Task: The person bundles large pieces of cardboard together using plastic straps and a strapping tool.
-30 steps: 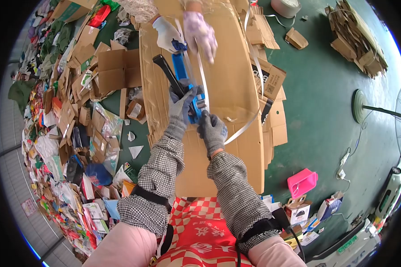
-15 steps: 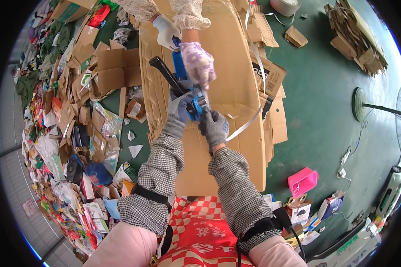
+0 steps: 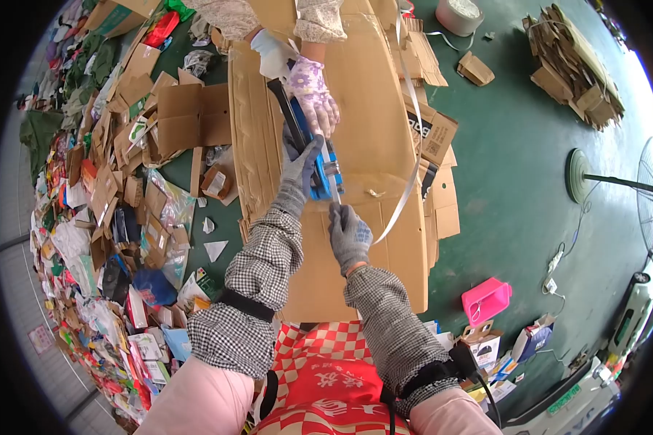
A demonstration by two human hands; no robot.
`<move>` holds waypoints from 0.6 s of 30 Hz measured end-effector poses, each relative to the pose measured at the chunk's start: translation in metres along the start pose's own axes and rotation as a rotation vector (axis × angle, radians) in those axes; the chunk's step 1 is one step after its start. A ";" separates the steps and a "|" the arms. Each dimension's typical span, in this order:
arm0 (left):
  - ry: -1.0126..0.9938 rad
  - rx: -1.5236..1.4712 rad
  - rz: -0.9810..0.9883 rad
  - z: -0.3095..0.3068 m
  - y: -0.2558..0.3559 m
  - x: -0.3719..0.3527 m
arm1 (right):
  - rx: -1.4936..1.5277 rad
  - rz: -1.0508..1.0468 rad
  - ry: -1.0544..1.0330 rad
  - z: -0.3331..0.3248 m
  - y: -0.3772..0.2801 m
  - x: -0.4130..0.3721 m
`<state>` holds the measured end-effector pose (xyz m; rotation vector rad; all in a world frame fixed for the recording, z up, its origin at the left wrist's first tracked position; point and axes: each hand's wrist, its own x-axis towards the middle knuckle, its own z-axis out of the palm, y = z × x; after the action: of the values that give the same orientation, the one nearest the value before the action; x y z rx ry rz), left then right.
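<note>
A blue strapping tool (image 3: 317,183) with a long black lever lies on a large bundle of flattened cardboard (image 3: 355,290). My left hand (image 3: 297,172), in a grey glove, is wrapped round the tool's side. Just below it, my gloved right hand (image 3: 350,238) is closed on the white strap (image 3: 406,196), which runs from the tool's near end and also curves along the bundle's right side. Across from me, a co-worker's hand in a purple-flowered glove (image 3: 315,98) reaches onto the tool's far end. Their white-gloved hand (image 3: 273,55) is beside it.
Mixed cardboard and plastic waste (image 3: 109,254) is heaped on the left. To the right are a strap roll (image 3: 459,14), a tied cardboard bundle (image 3: 573,69), a fan (image 3: 577,176), a pink basket (image 3: 486,299) and a power cord (image 3: 551,279) on the green floor.
My right hand has drawn down from the tool toward me, with a stretch of strap now showing between. The tool and its lever have turned more in line with the bundle. The co-worker's flowered-glove fingers have spread.
</note>
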<state>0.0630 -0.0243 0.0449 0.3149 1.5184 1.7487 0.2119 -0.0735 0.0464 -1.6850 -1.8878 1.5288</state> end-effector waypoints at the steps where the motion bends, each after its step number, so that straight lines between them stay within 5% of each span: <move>1: -0.014 -0.006 0.036 0.002 0.006 -0.002 | -0.075 -0.150 0.122 -0.002 0.002 -0.007; 3: -0.044 0.138 0.104 -0.001 0.005 -0.015 | -0.067 -0.176 0.124 -0.007 -0.001 -0.019; 5: 0.223 0.109 0.231 -0.012 -0.037 -0.038 | -0.075 -0.141 0.127 -0.013 -0.005 -0.029; 7: 0.340 0.165 -0.004 -0.028 -0.064 -0.081 | -0.105 -0.142 0.132 -0.015 -0.009 -0.038; 9: 0.152 0.118 -0.538 -0.029 -0.051 -0.106 | -0.138 -0.139 0.137 -0.013 -0.008 -0.051; 13: -0.035 0.123 -0.586 -0.005 -0.019 -0.110 | -0.240 -0.234 0.098 -0.020 0.008 -0.068; 15: -0.050 -0.365 -0.692 -0.013 -0.015 -0.117 | -0.309 -0.279 0.081 -0.040 0.005 -0.057; 18: -0.032 -0.697 -0.729 -0.029 -0.025 -0.115 | -0.889 -0.369 -0.235 -0.105 0.015 -0.032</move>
<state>0.1304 -0.1250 0.0484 -0.5034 0.7566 1.5177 0.3059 -0.0447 0.0981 -1.2732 -3.0794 0.7937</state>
